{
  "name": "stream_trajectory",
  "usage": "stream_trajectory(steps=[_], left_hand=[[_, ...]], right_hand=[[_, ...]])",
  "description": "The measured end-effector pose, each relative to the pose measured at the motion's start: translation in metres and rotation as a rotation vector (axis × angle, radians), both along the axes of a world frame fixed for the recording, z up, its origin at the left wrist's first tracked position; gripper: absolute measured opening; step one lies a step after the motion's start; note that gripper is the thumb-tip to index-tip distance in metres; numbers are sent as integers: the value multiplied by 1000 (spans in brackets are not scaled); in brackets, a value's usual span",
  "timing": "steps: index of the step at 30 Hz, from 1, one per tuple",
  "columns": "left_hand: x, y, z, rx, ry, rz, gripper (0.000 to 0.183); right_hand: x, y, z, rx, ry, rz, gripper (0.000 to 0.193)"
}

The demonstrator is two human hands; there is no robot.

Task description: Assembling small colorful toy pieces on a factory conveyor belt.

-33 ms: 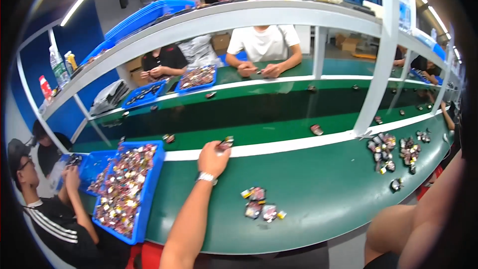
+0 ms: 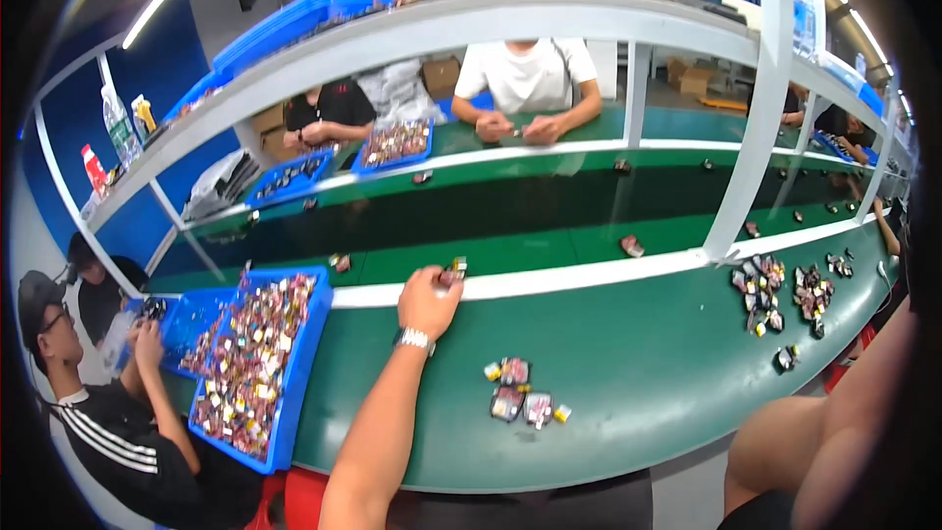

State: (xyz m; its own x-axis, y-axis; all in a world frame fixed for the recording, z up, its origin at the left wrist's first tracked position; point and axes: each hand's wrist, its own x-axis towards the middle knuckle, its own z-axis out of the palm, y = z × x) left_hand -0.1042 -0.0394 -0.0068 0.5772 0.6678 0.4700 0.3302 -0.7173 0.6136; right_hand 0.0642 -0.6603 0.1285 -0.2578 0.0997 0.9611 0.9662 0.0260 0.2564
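Observation:
My left hand (image 2: 430,302), with a metal-banded watch at the wrist, reaches over the green tabletop (image 2: 608,373) to the white rail (image 2: 530,285) along the conveyor. Between its thumb and fingers is a small dark-and-pink part (image 2: 454,273) with a pale yellowish end; its exact kind is too small to tell. Closer to me lies a small group of similar parts (image 2: 508,402), some with yellow tabs. My right hand is out of view. A bare limb (image 2: 785,461) fills the lower right corner, without any hand showing.
A blue tray (image 2: 312,344) heaped with parts stands at left, beside a person in black (image 2: 108,432). More parts (image 2: 758,292) lie in clusters at right. Single parts (image 2: 632,245) dot the green conveyor (image 2: 530,253). A white post (image 2: 751,128) rises from the rail; people sit opposite.
The whole view has shifted slightly, so things sit a little further right in the picture. My left hand keeps its hold on the part at the rail.

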Motion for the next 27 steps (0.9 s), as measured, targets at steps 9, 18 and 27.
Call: stream_trajectory(steps=[9, 18, 27], left_hand=[[-6, -26, 19, -34, 59, -153, 37], [-10, -47, 28, -113, 24, -283, 40], [-26, -44, 17, -130, -3, -383, 41]], right_hand=[[-75, 176, 52, 10, 93, -20, 70], [-83, 195, 53, 59, 112, -73, 68], [-110, 318, 68, 203, 400, 166, 52]])
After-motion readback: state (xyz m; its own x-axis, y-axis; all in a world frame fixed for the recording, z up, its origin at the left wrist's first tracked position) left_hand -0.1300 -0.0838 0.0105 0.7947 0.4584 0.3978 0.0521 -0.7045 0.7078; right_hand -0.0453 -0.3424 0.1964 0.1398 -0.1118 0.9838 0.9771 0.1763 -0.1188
